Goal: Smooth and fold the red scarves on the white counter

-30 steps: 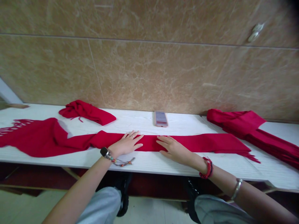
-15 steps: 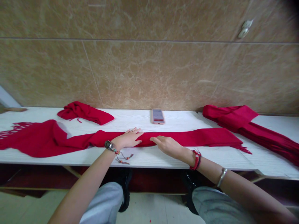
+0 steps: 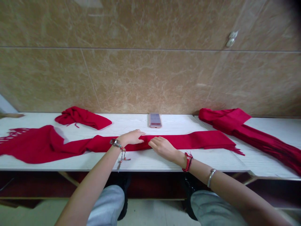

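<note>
A long red scarf lies stretched along the white table, folded narrow at its middle and right, wider and rumpled at the left, with fringe at both ends. My left hand rests on its middle with fingers arched and closed on the cloth. My right hand sits just beside it at the scarf's near edge, fingers curled onto the fabric. The two hands almost touch. A watch and beaded cord are on my left wrist, red bracelets and a bangle on my right.
A phone lies against the marble wall behind the hands. A bunched red scarf sits at the back left. Another red scarf runs along the right end of the table. My knees are under the front edge.
Both hands went from lying flat and apart on the scarf to curled and close together at its middle. The view shifted slightly.
</note>
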`<act>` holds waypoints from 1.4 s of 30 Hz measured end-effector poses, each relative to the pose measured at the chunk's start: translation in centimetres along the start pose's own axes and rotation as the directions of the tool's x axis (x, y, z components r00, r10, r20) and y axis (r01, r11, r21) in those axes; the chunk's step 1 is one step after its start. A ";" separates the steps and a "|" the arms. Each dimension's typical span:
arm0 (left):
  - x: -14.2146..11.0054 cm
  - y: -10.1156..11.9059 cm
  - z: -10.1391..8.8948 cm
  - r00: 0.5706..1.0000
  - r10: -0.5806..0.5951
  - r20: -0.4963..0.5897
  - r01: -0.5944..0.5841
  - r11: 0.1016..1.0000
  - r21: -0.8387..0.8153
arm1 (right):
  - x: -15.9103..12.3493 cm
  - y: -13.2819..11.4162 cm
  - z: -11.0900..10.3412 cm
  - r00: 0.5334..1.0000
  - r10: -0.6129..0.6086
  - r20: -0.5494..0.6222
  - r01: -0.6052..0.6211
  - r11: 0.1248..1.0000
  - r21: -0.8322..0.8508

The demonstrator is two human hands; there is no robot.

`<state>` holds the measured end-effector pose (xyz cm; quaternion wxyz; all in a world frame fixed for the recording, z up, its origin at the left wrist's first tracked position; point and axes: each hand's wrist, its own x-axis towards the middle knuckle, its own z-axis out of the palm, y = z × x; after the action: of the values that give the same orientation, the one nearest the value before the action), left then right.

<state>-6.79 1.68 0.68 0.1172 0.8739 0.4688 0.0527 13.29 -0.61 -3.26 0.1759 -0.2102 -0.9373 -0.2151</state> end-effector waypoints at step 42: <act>20.6 21.1 -7.3 0.996 -0.022 -0.091 -0.050 0.698 -0.715 | -14.8 14.5 -13.6 0.696 0.687 -0.207 -0.613 0.719 0.327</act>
<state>20.22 8.74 12.78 0.4256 0.7596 0.4097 0.2720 35.90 0.07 6.81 0.4105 -0.4709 -0.7787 -0.0577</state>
